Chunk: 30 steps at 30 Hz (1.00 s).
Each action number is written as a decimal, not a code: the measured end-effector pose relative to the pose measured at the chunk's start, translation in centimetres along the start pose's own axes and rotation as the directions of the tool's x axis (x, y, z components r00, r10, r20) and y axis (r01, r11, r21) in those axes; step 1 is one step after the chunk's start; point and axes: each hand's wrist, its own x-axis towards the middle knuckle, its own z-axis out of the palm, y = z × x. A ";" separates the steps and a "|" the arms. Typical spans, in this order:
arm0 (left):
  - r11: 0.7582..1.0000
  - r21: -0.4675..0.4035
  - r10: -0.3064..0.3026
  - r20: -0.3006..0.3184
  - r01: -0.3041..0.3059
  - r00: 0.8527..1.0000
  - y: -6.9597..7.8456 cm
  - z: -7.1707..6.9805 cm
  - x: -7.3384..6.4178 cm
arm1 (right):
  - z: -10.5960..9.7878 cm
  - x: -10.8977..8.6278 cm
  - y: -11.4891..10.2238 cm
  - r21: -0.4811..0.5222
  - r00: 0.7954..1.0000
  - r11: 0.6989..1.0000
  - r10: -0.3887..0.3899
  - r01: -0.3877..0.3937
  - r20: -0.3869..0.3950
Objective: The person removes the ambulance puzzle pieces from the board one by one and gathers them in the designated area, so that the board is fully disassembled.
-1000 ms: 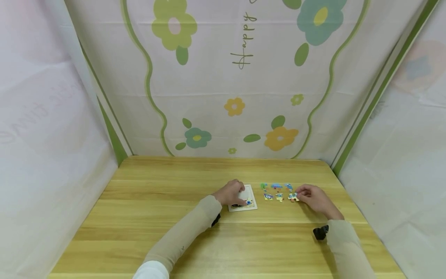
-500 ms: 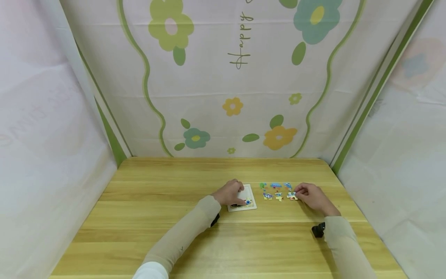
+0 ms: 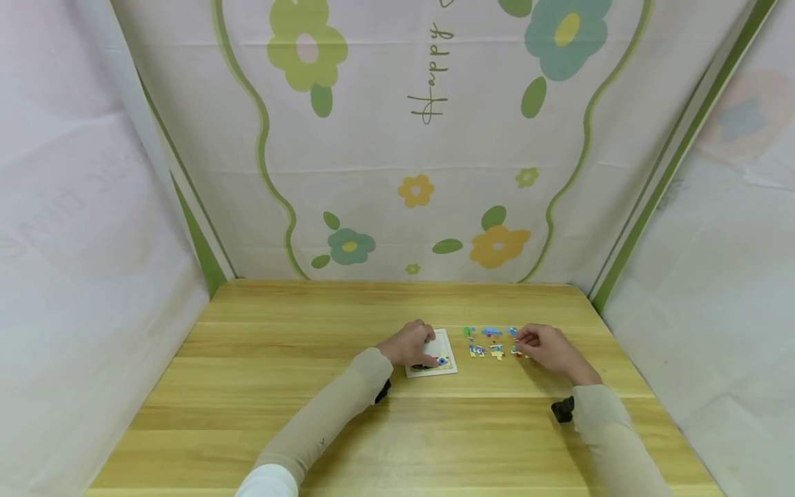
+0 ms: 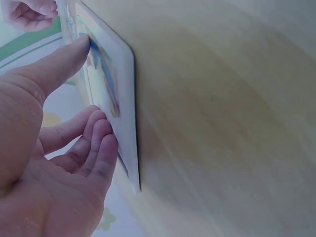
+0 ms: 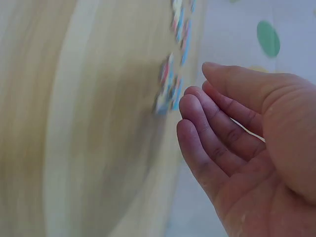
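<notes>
My left hand (image 3: pixel 410 344) rests on a small white-framed puzzle board (image 3: pixel 450 369). In the left wrist view its thumb lies straight across the printed part, and the other fingertips touch the pale surface of the board (image 4: pixel 129 118). Part of the board is hidden under the hand. My right hand (image 3: pixel 553 351) hovers over the right end of the loose jigsaw pieces, partly covering the lower right piece (image 3: pixel 515 351). Nothing shows between its thumb and loosely bent fingers in the right wrist view, where pieces (image 5: pixel 165 91) lie on the table beyond the fingertips.
More loose jigsaw pieces lie in two rows between the hands, among them a blue one (image 3: pixel 492 331), a green one (image 3: pixel 468 332) and a yellow one (image 3: pixel 497 352). The wooden table (image 3: pixel 310 310) meets a flower-printed cloth wall (image 3: pixel 373 152) at the back.
My right hand has shifted slightly left and away from me, from the edge of the lower right piece to above it. My left hand stays on the board.
</notes>
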 end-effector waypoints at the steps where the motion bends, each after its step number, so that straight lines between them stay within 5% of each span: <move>1: 1.000 0.008 0.004 0.003 -0.004 1.000 0.0 0.0 0.0 | 0.2 0.2 -0.5 0.004 1.000 1.000 -0.018 0.018 0.009; 11: 1.000 0.026 -0.008 0.000 0.007 1.000 -0.9 -1.0 -1.2 | 3.4 2.5 -5.2 0.024 0.984 0.989 -0.145 0.143 0.100; 22: 0.998 -0.011 0.057 0.008 -0.056 0.998 -3.1 -1.3 -4.0 | 6.6 4.6 -10.0 -0.002 0.947 0.961 -0.273 0.277 0.170; 30: 0.998 -0.027 0.059 0.001 -0.059 0.998 -3.4 -1.3 -5.0 | 8.8 5.9 -13.4 0.045 0.912 0.951 -0.305 0.305 0.273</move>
